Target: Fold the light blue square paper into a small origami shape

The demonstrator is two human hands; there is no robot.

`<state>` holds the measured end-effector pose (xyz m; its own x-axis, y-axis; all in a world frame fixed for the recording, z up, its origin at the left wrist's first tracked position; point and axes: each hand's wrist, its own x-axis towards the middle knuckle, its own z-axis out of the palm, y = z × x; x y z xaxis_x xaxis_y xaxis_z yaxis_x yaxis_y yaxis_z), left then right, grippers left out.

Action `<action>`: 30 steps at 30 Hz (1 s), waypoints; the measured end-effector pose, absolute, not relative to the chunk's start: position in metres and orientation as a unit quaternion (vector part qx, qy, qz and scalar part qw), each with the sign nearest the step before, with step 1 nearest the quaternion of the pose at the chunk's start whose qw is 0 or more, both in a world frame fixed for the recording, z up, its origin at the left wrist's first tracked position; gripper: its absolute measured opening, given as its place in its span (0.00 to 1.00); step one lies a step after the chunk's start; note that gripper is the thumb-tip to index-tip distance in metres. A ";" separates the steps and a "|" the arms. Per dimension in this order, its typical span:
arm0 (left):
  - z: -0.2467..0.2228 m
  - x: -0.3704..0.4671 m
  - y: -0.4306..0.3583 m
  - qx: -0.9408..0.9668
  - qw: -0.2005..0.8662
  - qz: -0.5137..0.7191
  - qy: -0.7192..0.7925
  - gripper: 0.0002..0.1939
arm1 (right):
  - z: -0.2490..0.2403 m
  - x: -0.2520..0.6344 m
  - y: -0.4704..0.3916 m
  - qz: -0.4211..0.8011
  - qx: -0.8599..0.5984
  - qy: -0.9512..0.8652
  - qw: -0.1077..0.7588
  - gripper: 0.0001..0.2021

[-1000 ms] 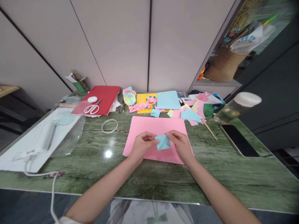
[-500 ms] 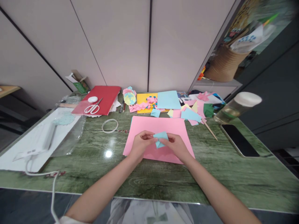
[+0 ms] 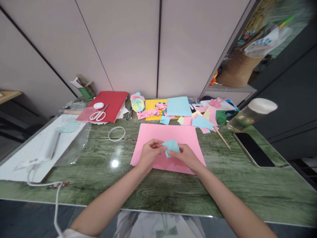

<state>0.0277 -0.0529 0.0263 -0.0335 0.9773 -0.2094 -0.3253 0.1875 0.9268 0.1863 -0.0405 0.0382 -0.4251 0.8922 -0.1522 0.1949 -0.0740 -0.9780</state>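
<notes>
A small folded piece of light blue paper (image 3: 172, 145) is held up between both hands, over a larger pink sheet (image 3: 158, 132) on the green table. My left hand (image 3: 150, 152) pinches its left edge between thumb and fingers. On the right side, my right hand (image 3: 186, 156) grips the piece, its thumb lying across the lower front face and its fingers behind. Fold lines cross the blue paper. The fingers behind it are partly hidden.
White scissors (image 3: 98, 114) lie on a red folder (image 3: 111, 102) at back left. Colored paper pieces (image 3: 202, 122) and a blue sheet (image 3: 179, 106) line the back. A phone (image 3: 254, 148) and a tall bottle (image 3: 250, 112) stand right; a clear ring (image 3: 116, 134) lies left.
My right thumb has shifted slightly left and down over the blue paper, and the paper is turned a little. My left hand has hardly moved.
</notes>
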 end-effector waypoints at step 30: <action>0.026 0.027 -0.052 0.236 0.704 0.518 0.425 0.11 | 0.041 0.185 -0.042 0.446 -0.451 -0.721 0.280 0.09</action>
